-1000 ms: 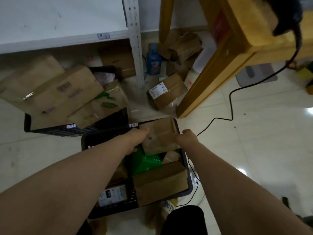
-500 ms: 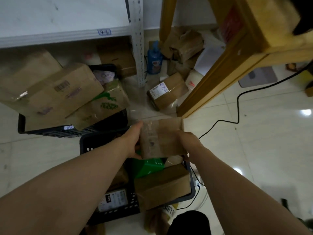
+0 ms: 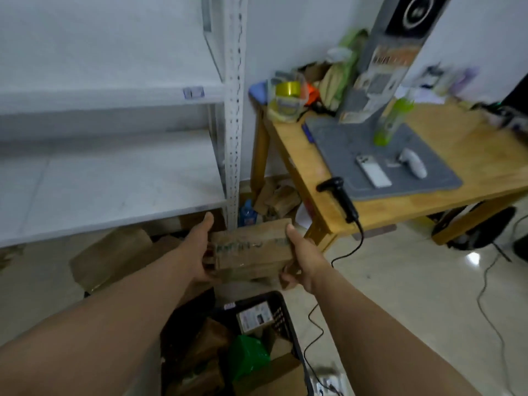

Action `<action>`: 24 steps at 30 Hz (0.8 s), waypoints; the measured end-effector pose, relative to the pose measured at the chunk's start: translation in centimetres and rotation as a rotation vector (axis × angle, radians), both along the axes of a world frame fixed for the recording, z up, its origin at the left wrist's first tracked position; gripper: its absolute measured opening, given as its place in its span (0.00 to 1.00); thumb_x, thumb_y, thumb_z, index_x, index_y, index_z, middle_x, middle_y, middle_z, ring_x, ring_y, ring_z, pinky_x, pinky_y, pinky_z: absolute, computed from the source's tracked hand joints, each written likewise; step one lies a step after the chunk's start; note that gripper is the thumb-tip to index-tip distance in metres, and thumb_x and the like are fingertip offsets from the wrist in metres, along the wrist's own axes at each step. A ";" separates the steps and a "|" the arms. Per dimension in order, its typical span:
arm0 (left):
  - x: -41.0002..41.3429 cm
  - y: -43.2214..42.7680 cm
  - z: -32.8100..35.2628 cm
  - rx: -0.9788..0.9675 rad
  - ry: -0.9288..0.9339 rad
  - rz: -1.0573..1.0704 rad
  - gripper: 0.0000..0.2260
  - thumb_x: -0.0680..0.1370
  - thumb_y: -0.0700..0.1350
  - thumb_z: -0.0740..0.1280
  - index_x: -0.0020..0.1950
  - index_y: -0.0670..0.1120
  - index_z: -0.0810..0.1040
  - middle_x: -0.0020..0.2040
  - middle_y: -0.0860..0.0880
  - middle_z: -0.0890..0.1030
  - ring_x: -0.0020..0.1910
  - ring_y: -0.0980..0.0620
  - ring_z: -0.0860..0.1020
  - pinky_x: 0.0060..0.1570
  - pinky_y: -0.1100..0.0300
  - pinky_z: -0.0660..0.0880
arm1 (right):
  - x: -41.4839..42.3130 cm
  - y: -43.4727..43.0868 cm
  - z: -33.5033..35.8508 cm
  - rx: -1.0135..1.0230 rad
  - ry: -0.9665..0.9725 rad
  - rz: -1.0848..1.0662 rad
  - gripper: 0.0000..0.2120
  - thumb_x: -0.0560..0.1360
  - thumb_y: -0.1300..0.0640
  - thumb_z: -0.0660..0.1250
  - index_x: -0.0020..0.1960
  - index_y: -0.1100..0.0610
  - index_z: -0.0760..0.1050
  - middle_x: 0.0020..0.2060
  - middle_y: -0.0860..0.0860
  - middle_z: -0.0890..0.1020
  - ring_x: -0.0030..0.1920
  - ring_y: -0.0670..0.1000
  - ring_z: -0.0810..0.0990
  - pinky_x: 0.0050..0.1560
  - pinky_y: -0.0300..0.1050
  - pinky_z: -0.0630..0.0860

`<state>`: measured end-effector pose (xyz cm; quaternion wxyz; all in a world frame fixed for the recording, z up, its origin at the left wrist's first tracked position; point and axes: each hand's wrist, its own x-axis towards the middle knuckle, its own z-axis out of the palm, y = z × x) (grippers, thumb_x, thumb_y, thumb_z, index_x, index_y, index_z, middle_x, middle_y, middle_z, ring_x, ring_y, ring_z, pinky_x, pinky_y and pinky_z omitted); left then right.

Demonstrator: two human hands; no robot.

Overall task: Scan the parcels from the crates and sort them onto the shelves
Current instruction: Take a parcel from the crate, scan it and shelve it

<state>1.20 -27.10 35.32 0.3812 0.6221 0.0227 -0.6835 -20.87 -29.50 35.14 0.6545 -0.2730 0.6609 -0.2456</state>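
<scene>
The white metal shelving unit [image 3: 114,178] is taking up the whole left side, with its two visible shelves sitting bare. To the right of it a wooden table [image 3: 485,155] is standing against the wall, and a grey mat [image 3: 343,144] is lying on top of it. Some brown boxes [image 3: 111,252] are lying on the floor under the lowest shelf.

Down at the bottom, a black crate [image 3: 288,324] is sitting on the floor between the person's arms. It's holding a labelled parcel [image 3: 254,317], a green bag [image 3: 247,355] and more cardboard.

The cardboard parcel [image 3: 251,247] is being held up in the air above the crate, roughly level with the lowest shelf's front edge and just in front of the shelf post. The left hand [image 3: 197,250] is gripping its left end, thumb on top and fingers curling underneath. The right hand [image 3: 303,258] is gripping the right end the same way, thumb pointing up along the side.

A black barcode scanner [image 3: 343,198] is lying at the table's front edge, just beside the mat, with its cable [image 3: 347,254] hanging down to the floor. On the mat, a green bottle [image 3: 391,121] is standing behind a phone [image 3: 373,174] and a small white gadget [image 3: 413,165], which I can't really make out. Tape rolls [image 3: 287,90] are stacked at the table's back corner.
</scene>
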 end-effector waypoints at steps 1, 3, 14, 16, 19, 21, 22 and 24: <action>0.4 0.0 2.5 -0.052 -0.009 0.005 0.31 0.74 0.71 0.66 0.58 0.43 0.80 0.54 0.38 0.83 0.53 0.36 0.80 0.60 0.39 0.75 | 0.2 -0.2 2.5 -0.041 -0.025 0.016 0.26 0.76 0.34 0.66 0.66 0.49 0.73 0.53 0.53 0.83 0.50 0.54 0.83 0.42 0.50 0.80; 1.1 0.2 7.2 -0.144 0.002 -0.018 0.28 0.76 0.68 0.67 0.60 0.44 0.79 0.56 0.37 0.83 0.56 0.35 0.80 0.59 0.39 0.76 | 0.8 -0.3 7.2 -0.164 -0.076 0.058 0.24 0.78 0.38 0.66 0.66 0.53 0.74 0.46 0.54 0.83 0.39 0.50 0.84 0.33 0.45 0.78; 4.7 3.2 22.5 -0.658 -0.113 -0.032 0.15 0.78 0.31 0.64 0.64 0.39 0.78 0.49 0.41 0.86 0.48 0.44 0.84 0.42 0.52 0.80 | 4.2 0.5 23.7 -0.446 -0.122 0.143 0.23 0.74 0.34 0.68 0.63 0.45 0.76 0.52 0.54 0.86 0.53 0.56 0.84 0.41 0.51 0.82; 5.4 3.3 23.7 -0.738 -0.153 -0.059 0.20 0.77 0.27 0.63 0.67 0.41 0.74 0.53 0.40 0.86 0.51 0.42 0.85 0.41 0.52 0.83 | 4.2 0.2 24.6 -0.475 -0.077 0.200 0.23 0.74 0.43 0.71 0.67 0.43 0.71 0.57 0.55 0.82 0.56 0.58 0.81 0.46 0.56 0.83; 5.6 3.5 25.0 -0.786 -0.164 -0.035 0.19 0.77 0.30 0.64 0.68 0.40 0.74 0.55 0.39 0.85 0.52 0.40 0.85 0.42 0.50 0.83 | 3.9 -0.7 25.3 -0.537 -0.110 0.257 0.23 0.74 0.53 0.72 0.66 0.43 0.70 0.58 0.56 0.81 0.56 0.59 0.80 0.54 0.63 0.80; 5.3 3.5 25.6 -0.784 -0.122 0.001 0.14 0.79 0.38 0.66 0.65 0.40 0.77 0.55 0.39 0.86 0.52 0.40 0.85 0.46 0.49 0.82 | 3.9 -1.2 25.8 -0.581 -0.158 0.282 0.24 0.72 0.58 0.72 0.65 0.44 0.71 0.59 0.56 0.81 0.55 0.58 0.81 0.50 0.60 0.81; 5.3 3.4 25.8 -0.782 -0.101 0.010 0.13 0.80 0.43 0.66 0.64 0.43 0.79 0.56 0.40 0.85 0.53 0.40 0.84 0.47 0.48 0.81 | 3.9 -1.5 26.1 -0.603 -0.174 0.295 0.25 0.71 0.60 0.72 0.64 0.44 0.71 0.60 0.57 0.81 0.54 0.58 0.81 0.48 0.58 0.81; 5.3 3.0 25.9 -0.781 -0.117 -0.015 0.12 0.80 0.48 0.67 0.62 0.47 0.80 0.56 0.41 0.85 0.53 0.39 0.84 0.50 0.46 0.79 | 4.0 -2.1 26.6 -0.633 -0.207 0.308 0.28 0.65 0.63 0.73 0.61 0.44 0.73 0.61 0.58 0.81 0.53 0.59 0.80 0.52 0.63 0.80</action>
